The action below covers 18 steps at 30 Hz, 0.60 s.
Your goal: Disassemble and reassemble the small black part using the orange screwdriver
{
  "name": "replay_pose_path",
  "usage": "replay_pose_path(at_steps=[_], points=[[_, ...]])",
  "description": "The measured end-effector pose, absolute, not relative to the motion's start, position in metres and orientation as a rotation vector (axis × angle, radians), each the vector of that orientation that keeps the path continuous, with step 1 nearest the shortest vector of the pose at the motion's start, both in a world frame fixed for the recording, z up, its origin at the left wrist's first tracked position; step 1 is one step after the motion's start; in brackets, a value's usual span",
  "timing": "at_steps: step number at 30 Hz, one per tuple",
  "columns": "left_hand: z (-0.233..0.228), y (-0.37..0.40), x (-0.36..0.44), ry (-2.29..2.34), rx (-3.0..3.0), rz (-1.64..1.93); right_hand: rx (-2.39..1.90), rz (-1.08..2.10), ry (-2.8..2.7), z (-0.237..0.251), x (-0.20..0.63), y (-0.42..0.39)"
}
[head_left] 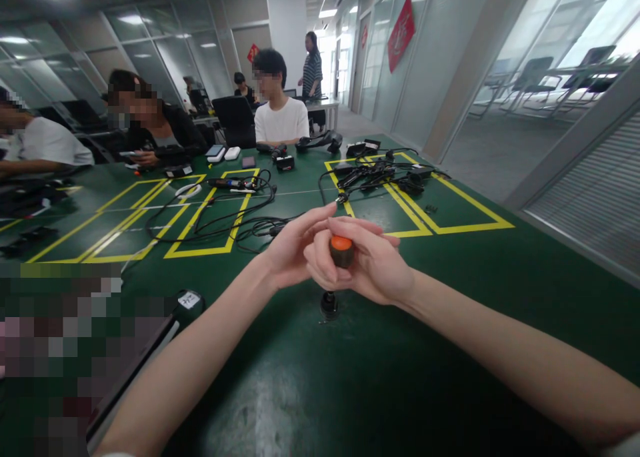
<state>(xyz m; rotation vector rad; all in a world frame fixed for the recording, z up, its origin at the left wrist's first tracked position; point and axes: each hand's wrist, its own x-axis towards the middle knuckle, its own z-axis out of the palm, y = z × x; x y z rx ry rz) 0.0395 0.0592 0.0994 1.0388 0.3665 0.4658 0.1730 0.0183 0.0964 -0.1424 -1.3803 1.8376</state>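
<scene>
Right now, in the middle of the frame, your right hand (373, 267) grips a small dark knob with an orange top (341, 249). Your left hand (295, 250) touches it from the left, fingers curled loosely. A little black part (329, 305) sits just below, on the green table (450, 297).

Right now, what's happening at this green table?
A person holds a small dark device with an orange top in both hands: the right hand grips it, and the left hand touches its top. A small black part sits on the green table just below. Tangled black cables lie farther back, where other people sit.
</scene>
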Motion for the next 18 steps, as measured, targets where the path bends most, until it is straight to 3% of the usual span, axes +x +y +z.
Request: replay_pose_path(at_steps=[10,18], points=[[0.0934,0.0603,0.043,0.488,0.826,0.305,-0.151,1.791,-1.368,0.0997,0.1723,0.0127],[0.0982,0.0572,0.0404,0.346,0.815,0.437,-0.075,1.84,-1.349,0.0993,0.172,0.0099]])
